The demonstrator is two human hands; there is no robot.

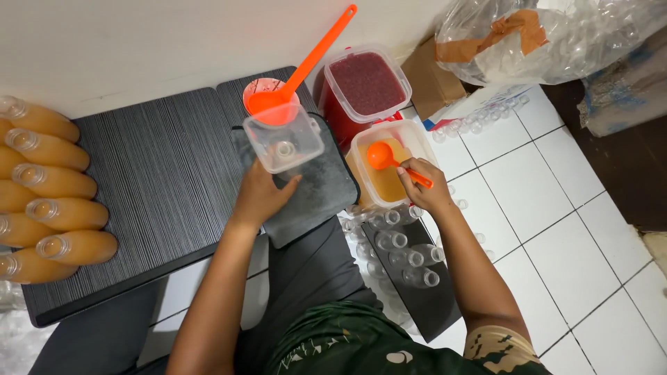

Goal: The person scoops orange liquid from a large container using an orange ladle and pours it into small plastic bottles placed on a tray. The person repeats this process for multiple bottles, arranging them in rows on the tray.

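Head view, contents listed by size, each placed against the dark ribbed mat [160,187] you work over.

Mat: lies on the white tiled floor [556,208], along the wall.
Clear bag of empty bottles [556,35]: well off the mat's far right corner.
Filled bottles of orange drink [48,194]: lying in a row on the mat's left edge, caps pointing right.
Tub of dark red pulp [366,83]: just past the mat's right edge, at the far end.
Tub of orange liquid [389,163]: right of the mat, nearer you than the red tub.
Empty clear bottles [403,250]: clustered right of the mat, below the orange tub.
Clear square container [283,142]: over the mat's right edge. Your left hand [260,198] grips it from below, tilted toward you.
Long orange ladle [299,73]: its bowl rests in a red-stained cup [267,97] behind that container.
Small orange scoop [392,161]: over the orange tub. Your right hand [424,184] is closed round its handle.
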